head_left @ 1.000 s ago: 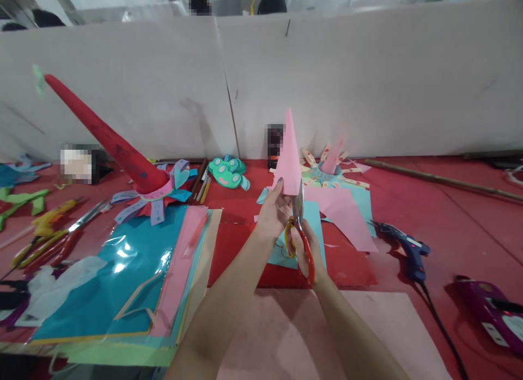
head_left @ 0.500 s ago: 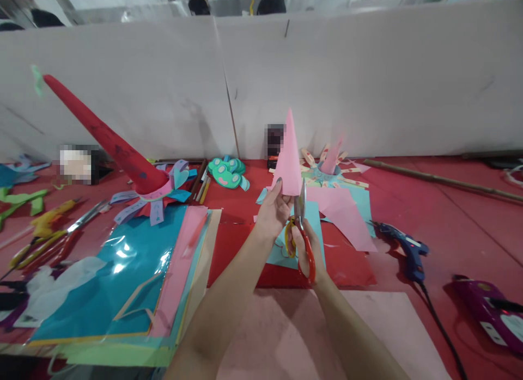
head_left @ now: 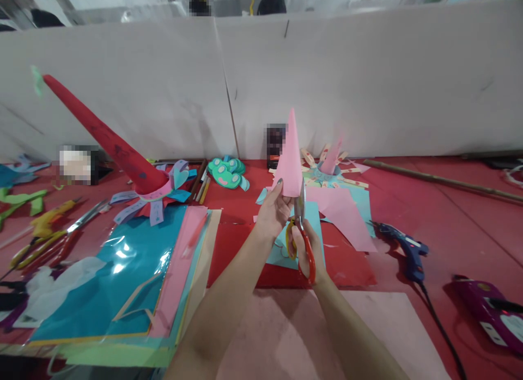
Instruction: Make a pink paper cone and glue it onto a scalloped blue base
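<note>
1. Left hand [head_left: 274, 211]: I pinch the pink cone [head_left: 290, 159] at its lower edge, point upward, above the middle of the red table [head_left: 412, 203].
2. Right hand [head_left: 314, 248]: I grasp the scissors [head_left: 309, 255] by the handles, blades upright at the cone's lower right; contact cannot be determined.
3. Surface: glossy blue sheet [head_left: 134, 265] left, blue glue gun [head_left: 411, 252] right, bamboo stick [head_left: 441, 178] at right rear.
4. Room: pale partition [head_left: 368, 80] stands behind the table; a tall red cone [head_left: 106, 129] tilts leftward before it.
</note>
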A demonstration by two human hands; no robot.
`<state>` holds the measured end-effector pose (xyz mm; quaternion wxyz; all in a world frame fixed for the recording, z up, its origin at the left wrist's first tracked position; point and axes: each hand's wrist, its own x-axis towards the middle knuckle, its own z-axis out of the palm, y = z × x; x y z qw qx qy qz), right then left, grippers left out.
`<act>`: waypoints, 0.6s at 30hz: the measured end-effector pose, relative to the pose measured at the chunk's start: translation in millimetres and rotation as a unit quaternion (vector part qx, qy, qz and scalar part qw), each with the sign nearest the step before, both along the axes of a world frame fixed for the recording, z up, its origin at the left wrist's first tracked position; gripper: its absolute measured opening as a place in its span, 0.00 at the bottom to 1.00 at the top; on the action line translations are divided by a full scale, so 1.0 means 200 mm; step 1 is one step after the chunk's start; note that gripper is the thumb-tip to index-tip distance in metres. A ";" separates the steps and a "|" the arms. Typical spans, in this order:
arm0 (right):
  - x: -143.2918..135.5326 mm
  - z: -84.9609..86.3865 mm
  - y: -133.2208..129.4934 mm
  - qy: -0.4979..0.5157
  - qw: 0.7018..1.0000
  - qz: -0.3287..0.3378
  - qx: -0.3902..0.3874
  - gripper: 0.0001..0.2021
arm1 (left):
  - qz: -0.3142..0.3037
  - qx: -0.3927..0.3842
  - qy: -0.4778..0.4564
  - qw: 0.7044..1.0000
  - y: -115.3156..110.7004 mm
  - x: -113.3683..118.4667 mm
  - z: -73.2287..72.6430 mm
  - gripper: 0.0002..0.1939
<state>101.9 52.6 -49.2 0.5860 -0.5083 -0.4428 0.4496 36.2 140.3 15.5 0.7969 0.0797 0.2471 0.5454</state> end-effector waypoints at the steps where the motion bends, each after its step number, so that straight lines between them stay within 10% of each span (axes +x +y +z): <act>1: 0.00 0.00 0.00 0.002 1.000 -0.002 -0.002 0.16 | 0.000 0.006 0.000 1.000 0.00 0.00 0.00 0.11; 18: -0.01 0.04 -0.01 0.009 1.000 -0.004 -0.002 0.16 | 0.007 0.008 -0.004 1.000 0.01 0.00 0.00 0.09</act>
